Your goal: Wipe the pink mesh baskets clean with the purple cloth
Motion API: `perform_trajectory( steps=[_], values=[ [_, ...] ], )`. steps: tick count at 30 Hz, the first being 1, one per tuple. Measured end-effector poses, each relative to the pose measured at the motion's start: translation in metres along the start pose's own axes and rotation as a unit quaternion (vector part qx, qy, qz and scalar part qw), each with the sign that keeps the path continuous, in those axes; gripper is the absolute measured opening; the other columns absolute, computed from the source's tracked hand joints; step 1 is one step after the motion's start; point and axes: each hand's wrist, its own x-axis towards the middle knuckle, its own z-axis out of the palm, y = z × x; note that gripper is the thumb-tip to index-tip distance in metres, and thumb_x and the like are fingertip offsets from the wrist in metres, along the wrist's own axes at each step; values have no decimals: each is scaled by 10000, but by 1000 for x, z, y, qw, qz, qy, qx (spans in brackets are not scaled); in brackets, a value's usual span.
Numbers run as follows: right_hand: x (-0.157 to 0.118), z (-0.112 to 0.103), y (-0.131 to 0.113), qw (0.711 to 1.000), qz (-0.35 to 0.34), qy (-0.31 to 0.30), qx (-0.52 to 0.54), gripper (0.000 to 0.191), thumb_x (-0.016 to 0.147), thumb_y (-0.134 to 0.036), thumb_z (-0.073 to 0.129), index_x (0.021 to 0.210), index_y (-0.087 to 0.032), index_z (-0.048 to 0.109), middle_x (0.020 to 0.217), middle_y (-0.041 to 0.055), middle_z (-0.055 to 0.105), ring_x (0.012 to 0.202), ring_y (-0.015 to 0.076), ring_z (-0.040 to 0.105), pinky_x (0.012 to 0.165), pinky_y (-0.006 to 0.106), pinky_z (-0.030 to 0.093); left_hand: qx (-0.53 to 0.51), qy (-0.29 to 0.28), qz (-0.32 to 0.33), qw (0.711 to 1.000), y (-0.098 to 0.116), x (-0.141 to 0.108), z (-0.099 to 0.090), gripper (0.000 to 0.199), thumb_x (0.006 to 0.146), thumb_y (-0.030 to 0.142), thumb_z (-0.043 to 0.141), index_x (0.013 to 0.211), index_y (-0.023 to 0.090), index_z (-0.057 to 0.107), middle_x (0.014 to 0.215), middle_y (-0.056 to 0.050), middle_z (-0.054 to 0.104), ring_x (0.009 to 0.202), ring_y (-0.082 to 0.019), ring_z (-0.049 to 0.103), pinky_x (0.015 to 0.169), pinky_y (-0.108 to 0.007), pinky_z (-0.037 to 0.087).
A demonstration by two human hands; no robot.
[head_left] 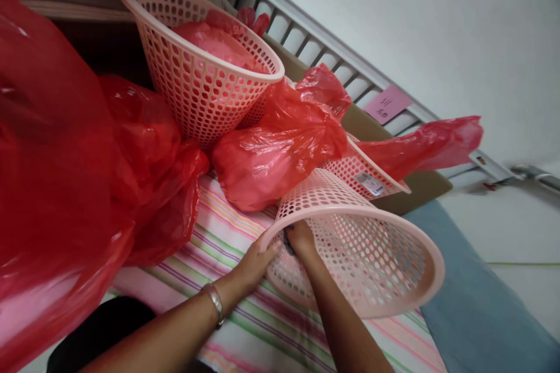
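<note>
A striped cloth [262, 326] is spread beneath the tilted basket [376, 244], and a large red plastic bag [65, 186] is heaped well to the left of that basket. A white radiator [279, 28] is fixed along the wall behind it. The tilted basket itself, pink and perforated, is laid on its side, its mouth turned toward the camera. Beyond it to the upper left, an upright basket [192, 87] is already loaded with a red bag [214, 46]. Just behind it, a labelled basket [345, 168] is partly covered by a bulging red bag [275, 151]; a long red bag [429, 145] is draped from its rim. No red bag is seen inside the tilted basket, so its handling is judged unfinished. Its near-left rim is gripped by the left hand [256, 262], thumb inside. The right hand [301, 240] is reached inside, beside a small dark piece [287, 243]; whether that is pinched cannot be told, the fingertips being hidden.
</note>
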Motion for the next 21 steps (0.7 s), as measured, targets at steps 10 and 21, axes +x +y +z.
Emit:
perform_trajectory(
  steps=[10, 21],
  values=[
    [-155, -17, -13, 985, -171, -11, -16, 312, 663, -109, 441, 927, -230, 555, 821, 57, 603, 771, 234, 545, 681, 341, 433, 26, 55, -16, 998, -2, -4, -4, 553, 777, 512, 594, 1155, 109, 586, 1094, -116, 671, 1125, -281, 546, 1008, -407, 383],
    [-25, 1, 11, 989, -1, 25, -147, 414, 698, -61, 440, 1078, -137, 588, 932, 151, 636, 895, 277, 592, 769, 355, 424, 41, 18, -12, 999, -9, 1, -5, 534, 807, 513, 563, 1217, 172, 573, 1160, -80, 656, 1137, -274, 544, 993, -406, 407]
  ],
)
